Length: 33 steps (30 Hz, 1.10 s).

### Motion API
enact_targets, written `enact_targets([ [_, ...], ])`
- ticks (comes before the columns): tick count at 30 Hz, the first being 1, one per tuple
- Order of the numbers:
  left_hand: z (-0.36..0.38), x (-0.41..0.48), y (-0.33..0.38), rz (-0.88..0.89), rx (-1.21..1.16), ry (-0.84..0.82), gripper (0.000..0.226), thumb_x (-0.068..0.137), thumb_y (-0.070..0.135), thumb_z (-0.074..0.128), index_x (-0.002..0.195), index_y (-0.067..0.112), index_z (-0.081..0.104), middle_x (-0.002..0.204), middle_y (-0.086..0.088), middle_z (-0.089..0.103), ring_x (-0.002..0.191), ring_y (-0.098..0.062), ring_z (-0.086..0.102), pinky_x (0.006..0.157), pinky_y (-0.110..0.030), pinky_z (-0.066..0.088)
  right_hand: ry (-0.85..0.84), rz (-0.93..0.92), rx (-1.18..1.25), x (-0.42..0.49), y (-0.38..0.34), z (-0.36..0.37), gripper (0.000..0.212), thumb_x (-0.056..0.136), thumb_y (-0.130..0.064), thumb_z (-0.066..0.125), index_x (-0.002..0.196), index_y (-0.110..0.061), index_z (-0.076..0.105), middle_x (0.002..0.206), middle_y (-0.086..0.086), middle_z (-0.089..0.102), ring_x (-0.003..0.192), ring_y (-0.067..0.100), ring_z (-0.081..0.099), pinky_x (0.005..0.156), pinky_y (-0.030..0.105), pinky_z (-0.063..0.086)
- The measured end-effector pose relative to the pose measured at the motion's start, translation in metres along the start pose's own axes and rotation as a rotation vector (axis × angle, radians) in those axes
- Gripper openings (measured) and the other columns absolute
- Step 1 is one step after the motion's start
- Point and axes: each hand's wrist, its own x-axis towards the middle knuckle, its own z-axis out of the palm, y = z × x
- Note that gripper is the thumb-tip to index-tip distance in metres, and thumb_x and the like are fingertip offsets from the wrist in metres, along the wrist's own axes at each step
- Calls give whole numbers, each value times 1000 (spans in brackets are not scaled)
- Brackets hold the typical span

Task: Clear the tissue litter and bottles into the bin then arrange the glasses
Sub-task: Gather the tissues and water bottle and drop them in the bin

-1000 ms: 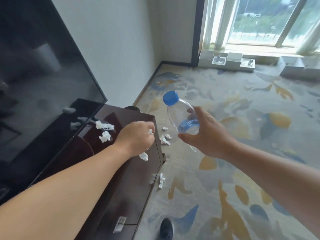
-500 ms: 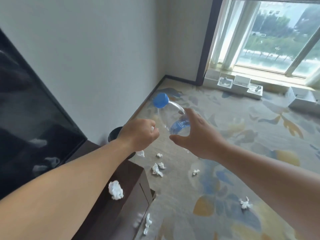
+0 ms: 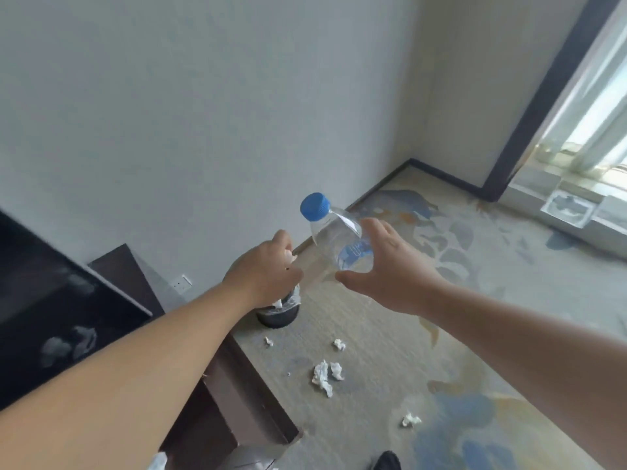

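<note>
My right hand (image 3: pixel 390 269) grips a clear plastic bottle (image 3: pixel 336 235) with a blue cap, tilted up and left. My left hand (image 3: pixel 264 273) is closed in a fist directly above a small dark bin (image 3: pixel 280 315); a bit of white tissue shows between its fingers. The bin stands on the carpet by the wall, and white tissue shows at its rim under my hand. Several crumpled tissue pieces lie on the carpet, among them a pair (image 3: pixel 324 374), one near the bin (image 3: pixel 268 341) and one further right (image 3: pixel 410 419). No glasses are in view.
A dark wooden cabinet (image 3: pixel 237 401) runs along the left wall with a black TV screen (image 3: pixel 51 317) above it. A wall socket (image 3: pixel 181 283) sits behind the bin. My shoe (image 3: pixel 386 461) is at the bottom edge. A window (image 3: pixel 583 130) is at the right.
The view has swung up and left past the cabinet end, bringing the bin into sight. Both hands moved forward; my left fist now hovers over the bin, with the bottle beside it.
</note>
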Motion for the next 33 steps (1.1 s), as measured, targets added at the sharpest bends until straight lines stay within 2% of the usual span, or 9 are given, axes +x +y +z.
enact_targets([
  [6,22,53,-24,-194,-159,19,25,81,8,44,101,19,34,105,-3,45,97,-27,46,83,-39,40,-118,-78,66,70,31,5,75,77,-53,67,137,-30,28,130,-10,37,100,10,50,75,27,46],
  [11,52,97,-68,-336,-162,86,26,82,8,43,106,16,37,109,-3,40,102,-24,42,89,-38,39,-196,-115,113,128,43,33,79,77,-48,68,140,-32,25,135,-11,38,103,8,47,78,26,43],
  [16,84,144,-114,-376,-196,38,23,82,3,46,104,8,45,112,-4,39,105,-27,45,91,-36,40,-272,-108,132,186,54,79,78,76,-45,69,139,-35,24,130,-13,45,109,9,46,89,28,42],
  [20,117,196,-164,-449,-216,20,30,85,3,49,114,6,47,112,-1,37,105,-26,43,90,-33,38,-330,-56,134,251,61,137,74,76,-42,70,135,-38,25,116,-18,39,103,9,47,83,26,40],
  [24,163,243,-225,-594,-319,33,37,77,15,51,112,22,41,116,-5,44,91,-22,39,88,-34,42,-384,-4,152,315,72,208,78,76,-41,71,138,-37,23,124,-13,33,97,6,50,71,17,38],
  [29,210,279,-278,-681,-287,-15,39,71,30,47,109,24,44,109,-4,45,94,-27,46,83,-43,49,-411,46,190,368,83,289,78,77,-36,71,140,-34,25,126,-10,36,105,8,47,79,23,39],
  [33,232,296,-302,-710,-306,8,39,75,24,50,113,21,45,110,-6,44,100,-29,48,82,-41,47,-460,54,179,394,89,338,80,77,-35,72,141,-31,24,133,-9,36,108,8,47,82,24,40],
])
